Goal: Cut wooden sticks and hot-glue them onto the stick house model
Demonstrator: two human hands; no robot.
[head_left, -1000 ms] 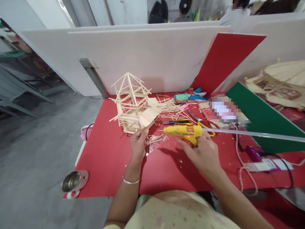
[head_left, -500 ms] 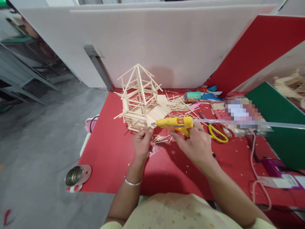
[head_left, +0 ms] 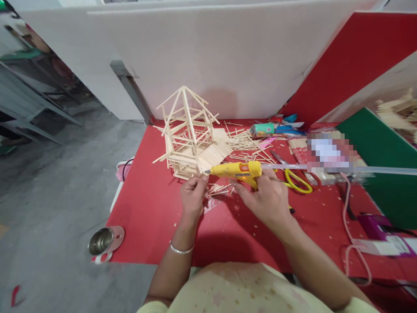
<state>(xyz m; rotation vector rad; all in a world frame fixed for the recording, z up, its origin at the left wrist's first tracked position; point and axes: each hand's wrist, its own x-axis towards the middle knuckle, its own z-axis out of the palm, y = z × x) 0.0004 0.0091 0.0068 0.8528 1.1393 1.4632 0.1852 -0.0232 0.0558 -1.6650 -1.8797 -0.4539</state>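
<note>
My right hand (head_left: 269, 195) is wrapped round the grip of a yellow glue gun (head_left: 234, 169), which points left with a long clear glue stick (head_left: 285, 166) running out of its back. Right at the gun's nozzle, the thumb and fingers of my left hand (head_left: 194, 194) are pinched together; whatever lies in the pinch is too small to make out. Just beyond stands a model pavilion (head_left: 185, 130) of thin wooden sticks, with a peaked open roof frame and a slatted walkway (head_left: 215, 154) at its right side.
Loose wooden sticks (head_left: 246, 143) lie behind the gun. Yellow-handled scissors (head_left: 298, 182), a green can (head_left: 262, 129) and a packet of sticks (head_left: 298, 150) are to the right. A pink power cord (head_left: 347, 217) crosses the table's right side. A steel-lined mug (head_left: 106, 241) stands at the left front corner.
The view has shifted slightly. Both hands keep their grips, and the glue gun's nozzle stays at my left fingertips.
</note>
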